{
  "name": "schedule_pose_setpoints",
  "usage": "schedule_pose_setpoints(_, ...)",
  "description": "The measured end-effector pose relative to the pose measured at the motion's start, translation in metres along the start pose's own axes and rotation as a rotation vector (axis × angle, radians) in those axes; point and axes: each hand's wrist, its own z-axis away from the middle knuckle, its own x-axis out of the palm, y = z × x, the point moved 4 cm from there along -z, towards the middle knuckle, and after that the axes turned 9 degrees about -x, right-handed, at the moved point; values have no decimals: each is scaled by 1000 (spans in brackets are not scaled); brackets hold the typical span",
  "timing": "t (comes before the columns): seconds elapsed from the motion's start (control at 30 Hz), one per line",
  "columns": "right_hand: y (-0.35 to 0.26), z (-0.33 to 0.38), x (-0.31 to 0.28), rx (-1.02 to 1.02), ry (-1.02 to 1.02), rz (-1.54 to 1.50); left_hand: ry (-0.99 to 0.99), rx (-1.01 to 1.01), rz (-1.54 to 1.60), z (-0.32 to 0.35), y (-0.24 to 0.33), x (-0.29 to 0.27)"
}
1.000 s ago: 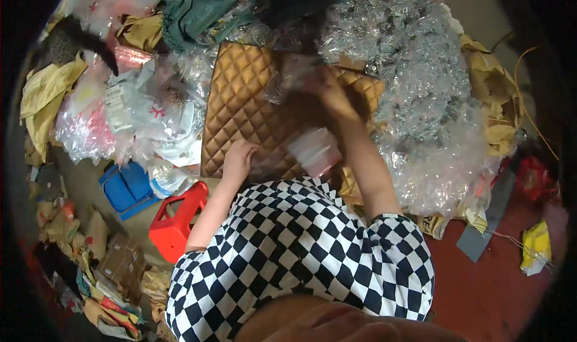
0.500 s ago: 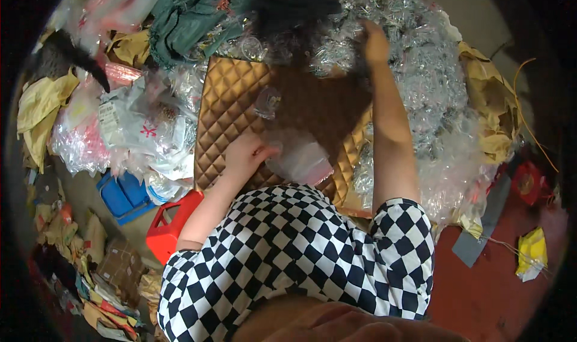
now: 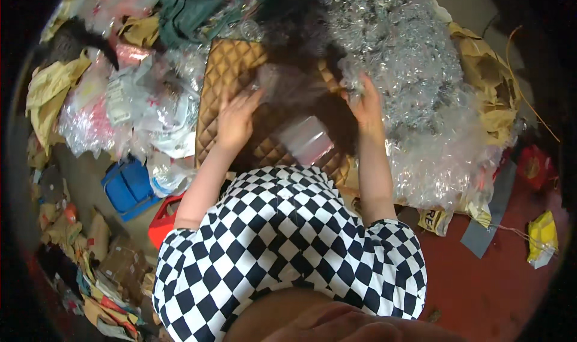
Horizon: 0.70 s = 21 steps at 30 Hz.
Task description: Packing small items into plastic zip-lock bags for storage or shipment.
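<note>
The left hand (image 3: 235, 118) lies flat with fingers spread on the quilted brown bag (image 3: 231, 83), which rests among heaps of clear plastic wrap (image 3: 415, 89). The right hand (image 3: 366, 104) is open and touches the wrap beside the bag's right edge

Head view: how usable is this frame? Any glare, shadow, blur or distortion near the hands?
Head view: heavy fisheye bending and a dark rim; glare sparkles on the clear plastic wrap; deep shadow crosses the top of the quilted tan pad; left hand and right hand are reasonably sharp.
</note>
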Motion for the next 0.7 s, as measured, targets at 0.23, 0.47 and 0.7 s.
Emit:
schedule_pose_setpoints(0.23,8,85,85,-172,-142,920,-432,10,-5,54,35,18)
schedule_pose_setpoints(0.47,41,126,108,-231,-953,2002,-367,98,416,74,70,10)
schedule_pose_setpoints(0.7,7,147,104,-351,-878,1366,-501,131,525,76,90,8)
